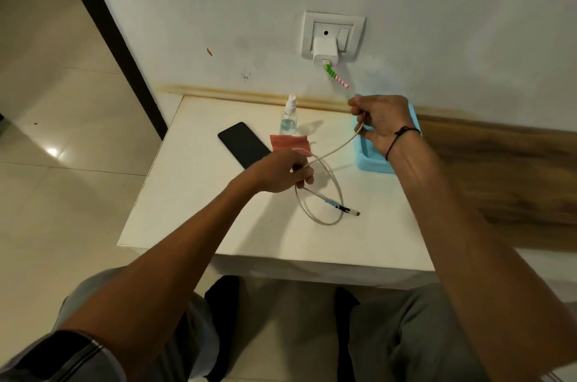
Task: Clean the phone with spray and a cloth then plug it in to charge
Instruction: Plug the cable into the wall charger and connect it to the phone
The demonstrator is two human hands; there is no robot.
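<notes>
A black phone [243, 143] lies screen up on the white table [193, 213], left of a folded pink cloth [290, 142]. Behind the cloth stands a small clear spray bottle [289, 118]. A white charging cable [335, 191] runs from the white charger [325, 52] in the wall socket, loops over the table and ends in a free plug [352, 211] lying on the tabletop. My left hand [282, 171] pinches the cable near the middle of the loop. My right hand [381, 121] grips the cable higher up, near the wall.
A light blue tray [373, 163] sits at the table's back right, partly under my right hand. The wall socket plate [333, 35] is above the table. A wooden surface [505, 175] adjoins the table on the right. Tiled floor lies to the left.
</notes>
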